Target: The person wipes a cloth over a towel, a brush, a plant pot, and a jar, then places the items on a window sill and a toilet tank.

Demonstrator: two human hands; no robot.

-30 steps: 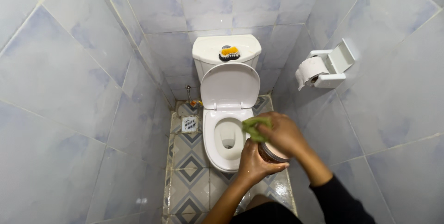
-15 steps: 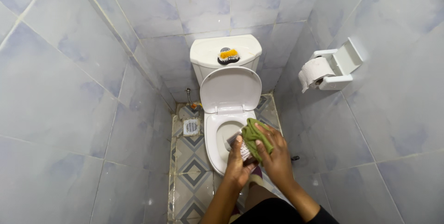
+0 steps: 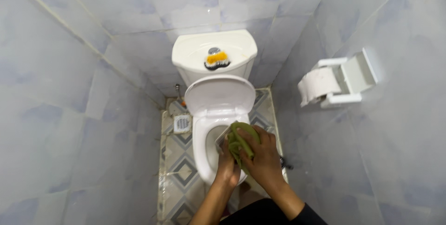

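**Inspector:** State of the hands?

**Assistant:** Both are over the open toilet bowl (image 3: 204, 148). The right hand (image 3: 264, 155) is closed on a green cloth (image 3: 241, 140), bunched against the left hand (image 3: 226, 167). The left hand is wrapped around a small container (image 3: 223, 136); only a pale corner shows past the cloth, so its kind cannot be told.

**Inspector:** Where does the cloth sit?

**Assistant:** Above the right side of the bowl, pressed on the container, between the two hands (the picture is somewhat blurred).

**Inspector:** The fixture?

**Assistant:** White toilet, lid (image 3: 219, 96) standing upright against the cistern (image 3: 214, 55). A brush with orange bristles (image 3: 215, 60) lies on the cistern top.

**Inspector:** Surroundings?

**Assistant:** Pale blue tiled walls on three sides. A paper roll (image 3: 317, 84) hangs in a white holder (image 3: 355, 78) on the right wall, its cover lifted. The floor (image 3: 179, 174) has diamond-patterned tiles, with a small square drain grille (image 3: 181, 123) just left of the toilet base
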